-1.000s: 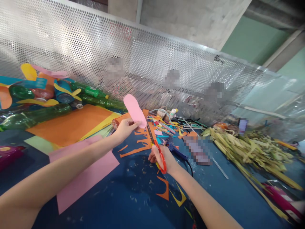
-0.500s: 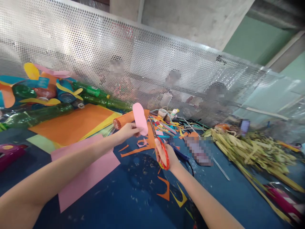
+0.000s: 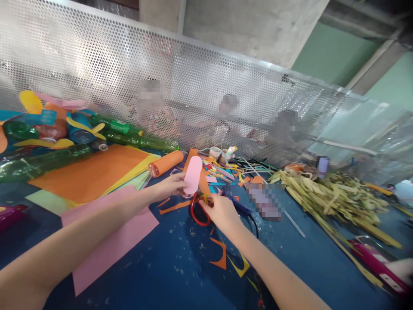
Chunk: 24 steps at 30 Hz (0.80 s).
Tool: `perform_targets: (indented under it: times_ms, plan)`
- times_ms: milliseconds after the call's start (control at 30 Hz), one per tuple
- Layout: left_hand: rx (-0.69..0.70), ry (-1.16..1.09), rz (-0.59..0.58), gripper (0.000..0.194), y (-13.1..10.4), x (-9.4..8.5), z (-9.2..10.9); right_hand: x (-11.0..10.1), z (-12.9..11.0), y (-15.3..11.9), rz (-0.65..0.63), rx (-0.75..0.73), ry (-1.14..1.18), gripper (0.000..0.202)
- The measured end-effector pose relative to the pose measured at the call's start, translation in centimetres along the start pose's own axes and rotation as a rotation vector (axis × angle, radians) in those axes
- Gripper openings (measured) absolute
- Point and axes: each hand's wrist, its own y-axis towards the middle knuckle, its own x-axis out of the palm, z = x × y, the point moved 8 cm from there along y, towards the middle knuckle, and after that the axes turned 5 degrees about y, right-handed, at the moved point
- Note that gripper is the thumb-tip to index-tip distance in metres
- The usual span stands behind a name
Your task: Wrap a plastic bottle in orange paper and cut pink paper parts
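My left hand [image 3: 174, 186] pinches the lower end of a pink paper strip with rounded ends [image 3: 194, 174], held up above the table. Close beside it, my right hand [image 3: 222, 212] is closed on scissors with red and yellow handles [image 3: 199, 217]. The handle loops hang toward me, and the blades are mostly hidden near the foot of the strip. Behind my left hand lies an orange-wrapped cylinder [image 3: 166, 163]. A large pink paper sheet [image 3: 116, 232] spreads under my left forearm.
Orange paper [image 3: 93, 172] and green bottles [image 3: 48, 161] lie at the left. Cut scraps [image 3: 219, 254] dot the blue table [image 3: 155, 271]. Dried husks [image 3: 335, 198] and a magenta tool [image 3: 380, 267] are at the right. A perforated metal screen [image 3: 193, 90] stands behind, with people beyond it.
The scissors have turned from blades up to handle loops hanging down, and moved left toward the strip. The pink strip has tilted the other way and sits slightly lower.
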Motion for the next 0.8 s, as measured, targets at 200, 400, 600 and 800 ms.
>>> perform_targets:
  times_ms: [200,400,600,800]
  plan:
    - [-0.075,-0.102,-0.133,0.048,-1.0,2.4,0.3,-2.5,-1.6,-0.2,0.190,-0.310,0.290,0.044]
    - [-0.078,-0.178,-0.077,0.029,-0.7,2.7,-0.7,-2.4,-1.1,0.4,0.172,-0.314,0.697,0.010]
    - [-0.015,-0.257,0.000,0.028,-0.3,2.0,-1.9,-0.1,0.7,1.2,0.078,-0.084,0.924,0.025]
    - [-0.077,-0.173,-0.010,0.047,-0.7,3.1,-2.2,0.4,2.1,1.5,0.102,0.044,0.962,0.031]
